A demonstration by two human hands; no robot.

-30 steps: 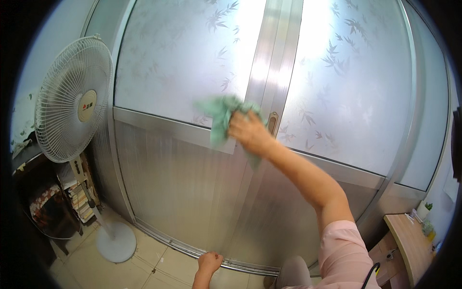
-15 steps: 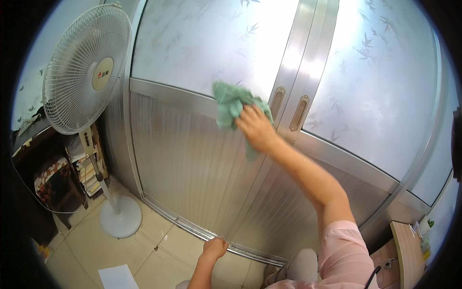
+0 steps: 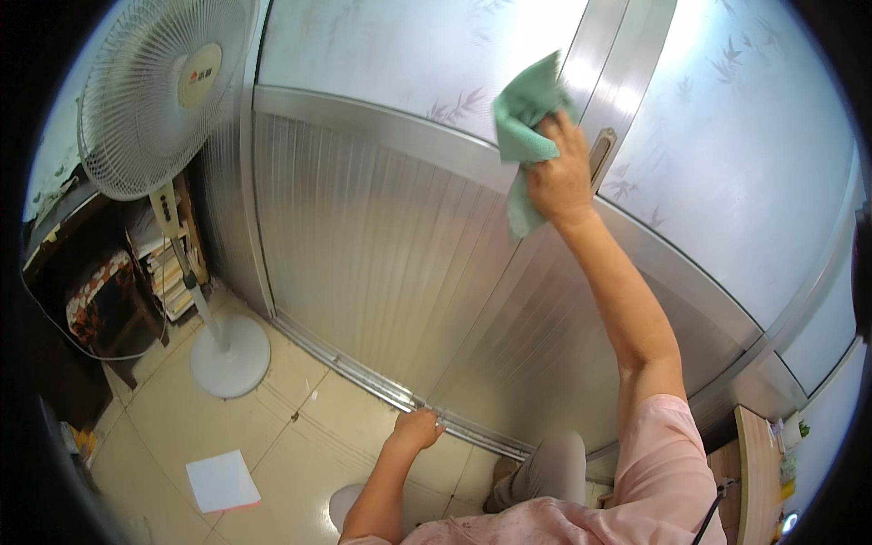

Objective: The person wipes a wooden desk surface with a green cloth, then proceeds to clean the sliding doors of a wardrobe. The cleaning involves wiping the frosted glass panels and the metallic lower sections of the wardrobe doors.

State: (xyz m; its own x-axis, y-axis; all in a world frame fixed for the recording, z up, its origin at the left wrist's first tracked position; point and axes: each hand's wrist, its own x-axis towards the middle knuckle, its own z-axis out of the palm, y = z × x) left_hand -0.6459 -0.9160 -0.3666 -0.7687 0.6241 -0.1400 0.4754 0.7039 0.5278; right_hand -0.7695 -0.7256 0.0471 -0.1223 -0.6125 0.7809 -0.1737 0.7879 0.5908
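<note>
My right hand (image 3: 560, 173) is closed on a crumpled green cloth (image 3: 527, 123) and reaches up to the metal sliding door. The cloth lies against the door frame, just left of the recessed handle (image 3: 601, 156); its lower end hangs below my hand. The door has frosted glass (image 3: 381, 54) with a bamboo-leaf pattern above and ribbed metal panels (image 3: 363, 236) below. My left hand (image 3: 418, 429) is low, curled into a loose fist with nothing seen in it. From my view it appears in front of the floor track (image 3: 363, 377).
A white pedestal fan (image 3: 173, 100) stands at the left, its round base (image 3: 231, 356) on the tiled floor. Behind it is a dark shelf with stacked books (image 3: 171, 283). A white sheet (image 3: 222, 481) lies on the floor. A wooden cabinet (image 3: 756, 477) stands at the lower right.
My right hand has moved the green cloth up and to the right across the door frame, toward the handle. My left hand has shifted slightly to the right. The view has tilted downward.
</note>
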